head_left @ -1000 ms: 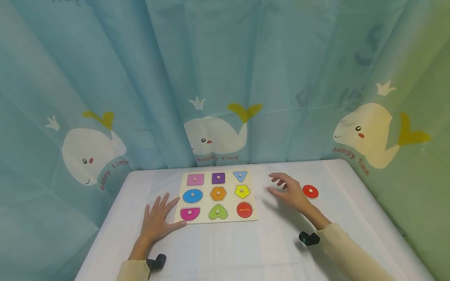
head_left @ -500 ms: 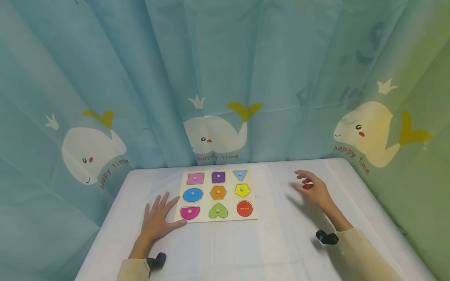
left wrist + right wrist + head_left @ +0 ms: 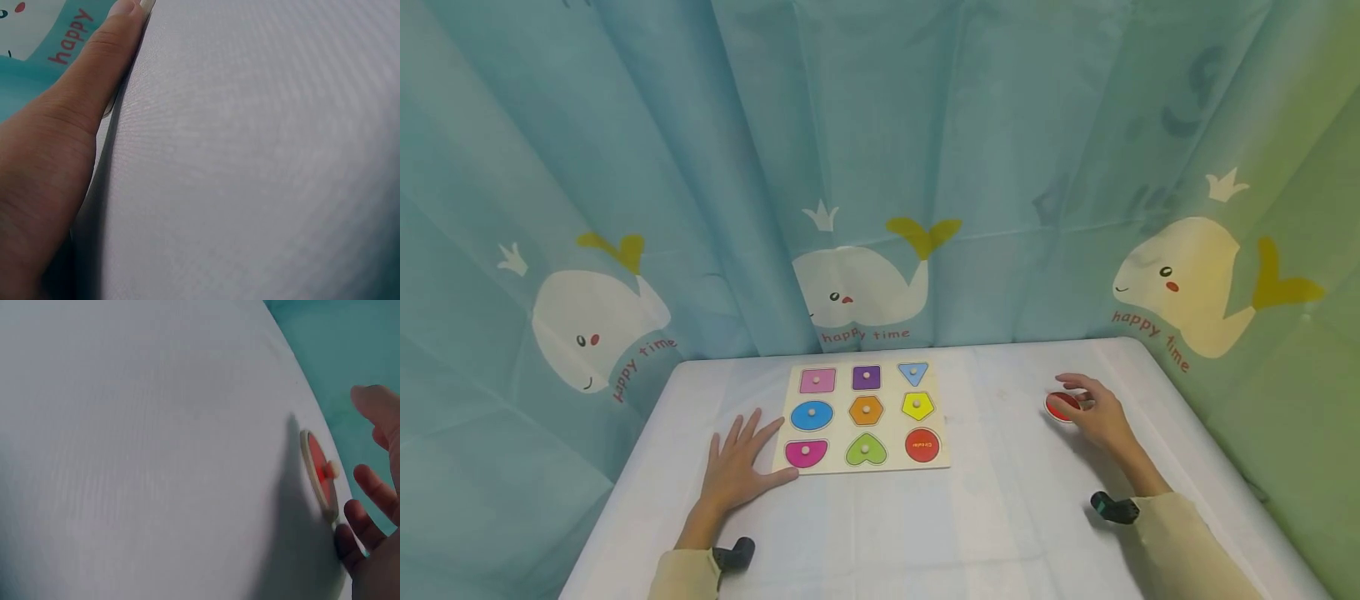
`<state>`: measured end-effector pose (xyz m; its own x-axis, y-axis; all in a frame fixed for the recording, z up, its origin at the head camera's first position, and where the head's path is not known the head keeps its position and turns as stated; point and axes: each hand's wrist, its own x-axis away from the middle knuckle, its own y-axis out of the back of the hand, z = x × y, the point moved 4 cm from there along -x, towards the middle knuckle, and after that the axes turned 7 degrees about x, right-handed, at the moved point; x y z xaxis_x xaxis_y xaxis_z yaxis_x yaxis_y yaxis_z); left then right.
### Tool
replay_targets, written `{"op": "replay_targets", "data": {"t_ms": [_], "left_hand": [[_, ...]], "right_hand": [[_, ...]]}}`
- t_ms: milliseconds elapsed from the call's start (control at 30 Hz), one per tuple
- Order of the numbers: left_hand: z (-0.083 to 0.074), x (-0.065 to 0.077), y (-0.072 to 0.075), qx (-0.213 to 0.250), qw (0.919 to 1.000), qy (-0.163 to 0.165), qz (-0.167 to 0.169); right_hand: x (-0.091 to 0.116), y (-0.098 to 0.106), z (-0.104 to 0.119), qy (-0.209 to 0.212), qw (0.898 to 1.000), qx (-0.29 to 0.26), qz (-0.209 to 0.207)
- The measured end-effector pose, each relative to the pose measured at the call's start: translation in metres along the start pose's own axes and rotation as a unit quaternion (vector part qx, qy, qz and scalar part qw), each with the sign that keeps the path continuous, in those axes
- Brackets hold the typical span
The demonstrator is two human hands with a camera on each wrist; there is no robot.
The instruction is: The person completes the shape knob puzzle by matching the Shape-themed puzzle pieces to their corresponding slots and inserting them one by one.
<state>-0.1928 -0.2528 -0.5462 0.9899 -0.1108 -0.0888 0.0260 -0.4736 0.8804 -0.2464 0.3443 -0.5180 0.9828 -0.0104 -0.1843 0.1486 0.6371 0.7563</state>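
A red circular puzzle piece [image 3: 1060, 407] with a small knob lies on the table at the right. My right hand [image 3: 1101, 414] is over it, thumb and fingers apart and bent around the knob. In the right wrist view the knob of the red piece [image 3: 322, 469] shows free, with the thumb and fingertips near it. My left hand [image 3: 735, 468] lies spread at the left edge of the white puzzle board [image 3: 842, 465], its thumb on the board's near left corner. The left wrist view shows that thumb [image 3: 81, 81] along the board's edge.
On the board sit several knobbed shapes, among them a green heart [image 3: 866, 452], an orange hexagon [image 3: 857, 414] and a yellow pentagon [image 3: 917, 414]. Its red circle spot [image 3: 922, 439] has lettering and no knob. A whale-print curtain [image 3: 1000, 167] hangs behind the white table [image 3: 880, 542].
My right hand has moved right, from beside the board to over the red circular piece. The left hand and the board have stayed where they were.
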Motion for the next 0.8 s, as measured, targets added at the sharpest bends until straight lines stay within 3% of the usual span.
{"op": "replay_targets", "data": {"t_ms": [467,800], "left_hand": [[0.000,0.000,0.000,-0.002,1.0000,0.000,0.001],[0.000,0.000,0.001,-0.002,0.9999,0.012,0.008]], "right_hand": [[0.002,-0.003,-0.014,-0.010,1.000,0.029,0.008],[0.003,-0.008,-0.019,-0.051,0.998,0.029,0.013]]}}
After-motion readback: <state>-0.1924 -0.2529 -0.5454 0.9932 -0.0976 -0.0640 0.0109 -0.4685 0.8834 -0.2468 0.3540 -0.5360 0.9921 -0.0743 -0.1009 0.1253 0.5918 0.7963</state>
